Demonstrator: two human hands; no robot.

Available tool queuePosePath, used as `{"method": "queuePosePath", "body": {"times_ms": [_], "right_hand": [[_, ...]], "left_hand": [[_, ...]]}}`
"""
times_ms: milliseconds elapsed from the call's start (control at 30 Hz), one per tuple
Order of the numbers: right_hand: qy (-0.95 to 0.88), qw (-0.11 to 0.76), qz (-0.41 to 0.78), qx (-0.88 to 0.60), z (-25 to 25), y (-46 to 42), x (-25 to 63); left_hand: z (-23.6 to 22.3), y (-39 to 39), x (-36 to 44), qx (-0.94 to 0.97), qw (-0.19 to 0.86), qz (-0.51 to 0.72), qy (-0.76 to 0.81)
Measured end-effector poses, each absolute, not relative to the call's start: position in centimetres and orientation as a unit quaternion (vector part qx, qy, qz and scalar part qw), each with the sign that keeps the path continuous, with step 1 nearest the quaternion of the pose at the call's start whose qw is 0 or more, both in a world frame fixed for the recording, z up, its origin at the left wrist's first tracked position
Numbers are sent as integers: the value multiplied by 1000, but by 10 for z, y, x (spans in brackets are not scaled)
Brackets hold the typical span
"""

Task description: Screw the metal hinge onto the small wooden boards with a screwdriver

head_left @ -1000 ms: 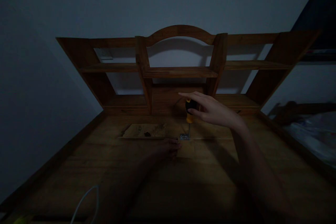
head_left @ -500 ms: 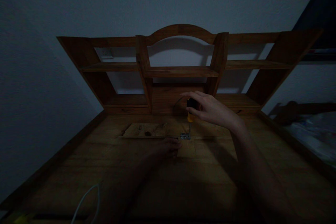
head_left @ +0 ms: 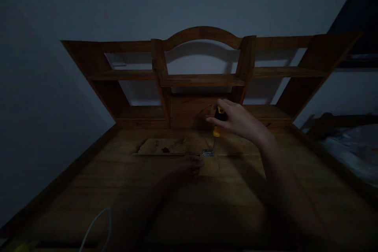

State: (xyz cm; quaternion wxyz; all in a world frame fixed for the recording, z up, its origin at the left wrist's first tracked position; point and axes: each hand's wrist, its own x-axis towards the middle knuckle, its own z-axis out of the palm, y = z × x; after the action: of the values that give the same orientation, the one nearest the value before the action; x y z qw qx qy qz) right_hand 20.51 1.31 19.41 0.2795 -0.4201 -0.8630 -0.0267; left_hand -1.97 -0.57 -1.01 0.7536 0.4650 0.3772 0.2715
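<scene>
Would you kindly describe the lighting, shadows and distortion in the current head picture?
Head view: dim light, the left hand darker than the right hand; head view: a broad shadow crosses the wooden tabletop; head view: the shelf unit's splayed sides suggest wide-angle stretch.

The single view looked out from the person's head, facing forward and tilted down over the tabletop [head_left: 112,171]. It was wide, sweeping from the near part of that surface at the bottom up to the shelf unit [head_left: 203,80] and the wall [head_left: 189,0] behind, met almost squarely. The left hand [head_left: 190,165] and right hand [head_left: 236,120] sat close to mid-frame, below and ahead of the lens.
</scene>
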Motion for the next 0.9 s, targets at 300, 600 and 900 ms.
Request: {"method": "queuePosePath", "body": {"times_ms": [300,600,900], "right_hand": [[-884,280,34,-373,202,6,209],[-892,249,86,-368,201,3,208],[-856,254,-50,-448,193,9,201]], "left_hand": [[-7,-7,-19,445,754,274,399],[-9,-5,-18,445,752,276,400],[-10,-6,-20,464,742,282,394]]}}
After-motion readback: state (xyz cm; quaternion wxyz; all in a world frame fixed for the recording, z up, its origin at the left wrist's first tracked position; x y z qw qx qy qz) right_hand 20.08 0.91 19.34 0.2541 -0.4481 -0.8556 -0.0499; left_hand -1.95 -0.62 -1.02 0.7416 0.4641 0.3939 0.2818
